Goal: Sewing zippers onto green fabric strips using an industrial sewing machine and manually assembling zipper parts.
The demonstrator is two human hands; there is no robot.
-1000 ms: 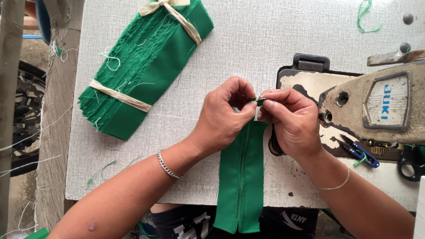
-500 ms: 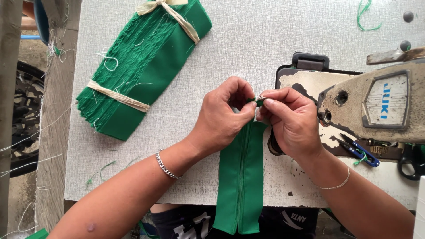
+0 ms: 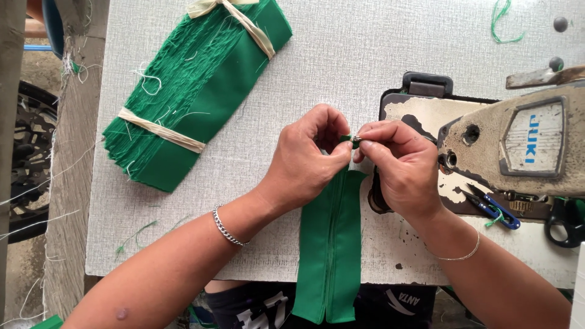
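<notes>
A pale shield-shaped label (image 3: 532, 137) (blue lettering) sits on the sewing machine (image 3: 487, 146) at right.

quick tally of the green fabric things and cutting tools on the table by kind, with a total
Tied bundle of green fabric pieces: 1
Green zipper strip, pinched at its top by the left hand and right hand: 1
Blue-handled thread snips: 1
Black-handled scissors: 1
Total: 4
</notes>
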